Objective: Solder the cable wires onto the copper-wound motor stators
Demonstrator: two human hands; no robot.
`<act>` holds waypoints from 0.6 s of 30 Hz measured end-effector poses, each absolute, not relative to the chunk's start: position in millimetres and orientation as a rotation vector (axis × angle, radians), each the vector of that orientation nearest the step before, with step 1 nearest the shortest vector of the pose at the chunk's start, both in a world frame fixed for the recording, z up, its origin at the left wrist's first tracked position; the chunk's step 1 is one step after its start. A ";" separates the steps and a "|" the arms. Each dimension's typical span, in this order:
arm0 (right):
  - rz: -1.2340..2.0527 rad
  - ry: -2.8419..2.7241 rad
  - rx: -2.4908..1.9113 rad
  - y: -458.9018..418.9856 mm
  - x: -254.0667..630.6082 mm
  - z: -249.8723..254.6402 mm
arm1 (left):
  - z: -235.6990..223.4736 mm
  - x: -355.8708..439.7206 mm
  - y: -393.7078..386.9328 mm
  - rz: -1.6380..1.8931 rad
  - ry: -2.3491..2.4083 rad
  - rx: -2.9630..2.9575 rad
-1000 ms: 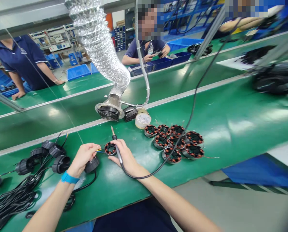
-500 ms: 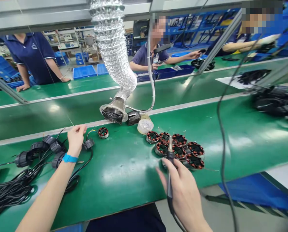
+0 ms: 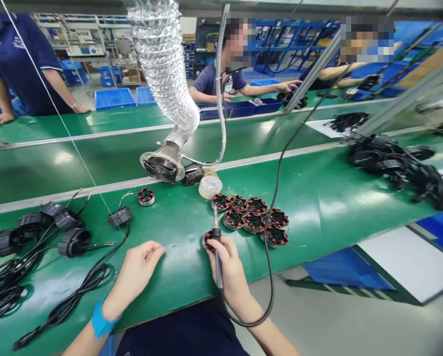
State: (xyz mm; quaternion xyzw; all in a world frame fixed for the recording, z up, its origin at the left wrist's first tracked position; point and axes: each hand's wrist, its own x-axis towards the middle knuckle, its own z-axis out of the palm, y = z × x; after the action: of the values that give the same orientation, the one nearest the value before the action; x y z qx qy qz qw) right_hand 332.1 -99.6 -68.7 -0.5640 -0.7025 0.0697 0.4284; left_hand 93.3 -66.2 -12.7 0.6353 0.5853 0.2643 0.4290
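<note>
My right hand (image 3: 230, 269) grips a soldering iron (image 3: 218, 262), its metal tip pointing away from me. A motor stator (image 3: 207, 241) with copper windings sits against the fingertips of that hand, partly hidden. Just beyond, several more stators (image 3: 254, 222) stand grouped on the green bench. My left hand (image 3: 141, 267), with a blue wristband (image 3: 103, 316), is low over the bench, thumb and fingers pressed together; whatever they may hold cannot be made out. Farther off lie a black round cap (image 3: 120, 216) with a cable and a single stator (image 3: 146, 197), coloured wires between them.
Black caps (image 3: 74, 242) and coiled cables (image 3: 2, 296) cover the left of the bench. A foil duct (image 3: 165, 64) hangs over a round translucent container (image 3: 210, 187). The iron's cord (image 3: 278, 173) loops at right. A thin line (image 3: 71, 136) slants down left. People sit or stand opposite.
My left hand has come back from beside the black cap towards me. My right hand has shifted left with the soldering iron, to the nearest stator. The view has turned slightly right.
</note>
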 end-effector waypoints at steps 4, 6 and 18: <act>0.454 -1.897 -1.124 -83.4 293.0 -64.4 | -21.0 96.8 -51.8 0.693 1.468 1.560; 0.561 -1.988 -0.963 -76.3 281.8 -63.0 | -23.3 92.9 -45.9 0.739 1.509 1.517; 0.585 -1.738 -1.226 -67.3 252.9 -60.1 | -14.6 77.4 -59.0 0.678 1.387 1.516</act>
State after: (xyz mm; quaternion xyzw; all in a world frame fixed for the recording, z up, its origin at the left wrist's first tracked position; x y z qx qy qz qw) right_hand 252.9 -67.3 -60.1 -0.4960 -0.7033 0.2367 0.4508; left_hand 77.4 -59.0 -14.6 0.6186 0.5659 0.2768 0.4695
